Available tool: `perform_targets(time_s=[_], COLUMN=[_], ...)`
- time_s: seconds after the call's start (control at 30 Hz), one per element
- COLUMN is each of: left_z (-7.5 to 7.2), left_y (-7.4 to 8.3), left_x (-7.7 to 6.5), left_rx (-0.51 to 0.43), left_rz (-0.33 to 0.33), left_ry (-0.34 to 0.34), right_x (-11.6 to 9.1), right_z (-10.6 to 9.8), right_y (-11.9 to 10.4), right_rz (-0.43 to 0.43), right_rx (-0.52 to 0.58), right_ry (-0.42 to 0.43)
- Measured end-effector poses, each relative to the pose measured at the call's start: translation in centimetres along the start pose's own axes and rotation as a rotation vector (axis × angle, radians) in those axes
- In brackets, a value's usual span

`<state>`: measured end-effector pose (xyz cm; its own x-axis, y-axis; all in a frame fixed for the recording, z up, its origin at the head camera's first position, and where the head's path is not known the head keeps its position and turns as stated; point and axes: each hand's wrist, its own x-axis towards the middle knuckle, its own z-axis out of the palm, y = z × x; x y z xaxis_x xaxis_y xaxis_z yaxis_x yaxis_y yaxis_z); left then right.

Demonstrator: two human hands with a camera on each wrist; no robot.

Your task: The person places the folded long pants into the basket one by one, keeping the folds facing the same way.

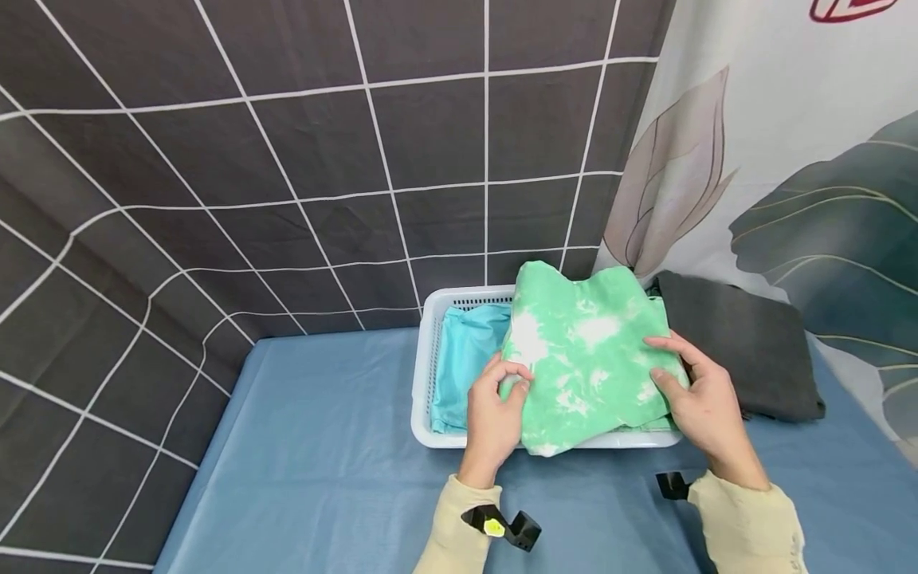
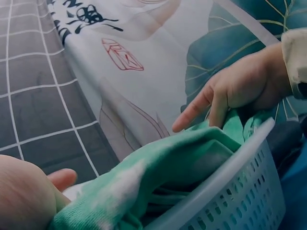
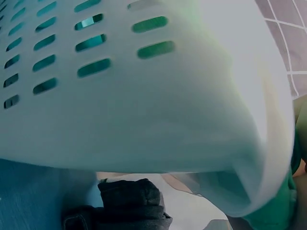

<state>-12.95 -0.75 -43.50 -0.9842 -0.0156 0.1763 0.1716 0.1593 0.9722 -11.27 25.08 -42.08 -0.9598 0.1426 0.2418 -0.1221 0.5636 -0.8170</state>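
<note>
Hands pinch the folded green tie-dye garment point(image 1: 584, 359) over the white basket point(image 1: 428, 351), left hand point(image 1: 493, 414) at 9 o'clock, right hand point(image 1: 699, 395) at 3, not yet settled beside the blue cloth point(image 1: 466, 355).

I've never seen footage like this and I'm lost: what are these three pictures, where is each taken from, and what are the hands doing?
There is no machine here, only a person with a small camera on the head and one on each wrist. The big picture is the head view, looking down at a table under a blue cloth. On it stands a white slotted basket with a light blue folded cloth inside. A folded green and white tie-dye garment lies over the basket. The left hand pinches its near left edge; the right hand grips its right edge. A dark grey folded garment lies to the right of the basket. The left wrist view shows the right hand across the garment; the right wrist view is mostly the basket wall, close and blurred.
</note>
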Motion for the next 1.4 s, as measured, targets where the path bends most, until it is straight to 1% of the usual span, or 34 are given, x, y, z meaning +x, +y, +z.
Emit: perform_targets(time_s=[0.1,0.2,0.4,0.47,0.63,0.73,0.83,0.93,1.03,1.13,1.27,1.4], left_z=[-0.1,-0.2,-0.1,0.1,0.5,0.7,0.8,0.8,0.5,0.2,-0.4,-0.6], left_y=[0.0,0.1,0.3,0.3,0.2,0.1,-0.1,-0.1,0.0,0.2,0.3,0.4], left_x=[-0.1,-0.1,-0.2,-0.3,-0.5,-0.6,-0.7,-0.9,-1.0,-1.0,-0.9,-0.9], left_rx=[0.051,0.077,0.12,0.14,0.205,0.228,0.249,0.277,0.345,0.445,0.51,0.523], left_rz=[0.007,0.002,-0.005,0.002,0.052,0.086,0.151,0.197,0.22,0.249,0.249,0.222], left_ry=[-0.029,-0.045,-0.055,-0.047,-0.007,0.015,0.02,-0.021,-0.111,-0.201,-0.287,-0.321], right_x=[0.0,0.1,0.0,0.0,-0.2,-0.2,-0.2,-0.1,0.1,0.2,0.2,0.1], right_z=[0.1,0.2,0.5,0.6,1.3,1.6,1.8,1.7,1.6,1.4,1.2,1.0], right_y=[0.0,0.0,0.2,0.3,0.5,0.6,0.7,0.8,0.9,0.9,0.9,0.9], right_rz=[-0.02,-0.048,-0.06,-0.081,-0.192,-0.238,-0.277,-0.337,-0.397,-0.436,-0.439,-0.398], right_rx=[-0.027,-0.044,-0.087,-0.109,-0.185,-0.224,-0.259,-0.289,-0.329,-0.357,-0.364,-0.374], right_ry=[0.002,0.0,-0.014,-0.007,0.045,0.059,0.061,0.047,0.016,-0.023,-0.071,-0.11])
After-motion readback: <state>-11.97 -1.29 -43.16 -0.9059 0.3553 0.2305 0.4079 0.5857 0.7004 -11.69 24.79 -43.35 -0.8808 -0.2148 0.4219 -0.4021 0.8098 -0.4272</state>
